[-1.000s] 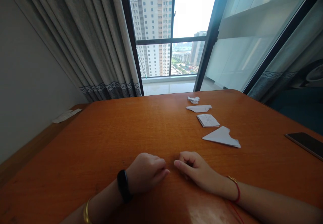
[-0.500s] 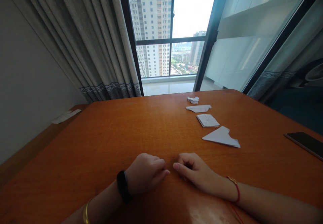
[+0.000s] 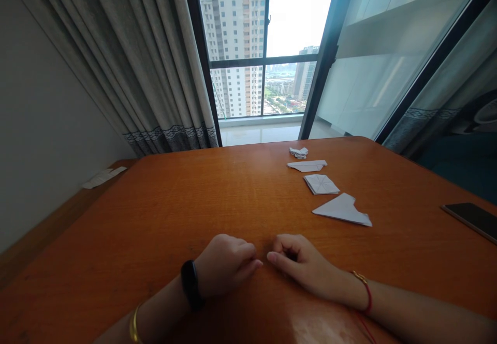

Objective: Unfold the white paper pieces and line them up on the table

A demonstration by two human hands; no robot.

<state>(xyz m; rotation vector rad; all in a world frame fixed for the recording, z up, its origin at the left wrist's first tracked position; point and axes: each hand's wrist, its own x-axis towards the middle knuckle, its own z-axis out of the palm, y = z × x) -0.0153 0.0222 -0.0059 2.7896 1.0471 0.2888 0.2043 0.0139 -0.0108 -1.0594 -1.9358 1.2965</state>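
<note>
White layered paper bundle [image 3: 298,153], small: near the far edge of the orange-brown wooden tabletop [image 3: 174,194]. White narrow paper strip with slanted ends [image 3: 307,166]: just beside it. White creased paper square [image 3: 321,184]: next in line. White notched paper triangle [image 3: 341,210]: last in line, nearest the right hand [image 3: 301,264]. Right grip: loosely curled, thumb apart from fingers, nothing visible within. Left hand [image 3: 227,264], black wristband [image 3: 191,285]: fingers curled inward; contents cannot be told. Black flat phone [image 3: 471,221]: near the right edge.

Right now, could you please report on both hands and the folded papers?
Left hand, right hand: curled, apart, holding nothing visible. Four folded papers: untouched, beyond right hand. Phone: off right.
</note>
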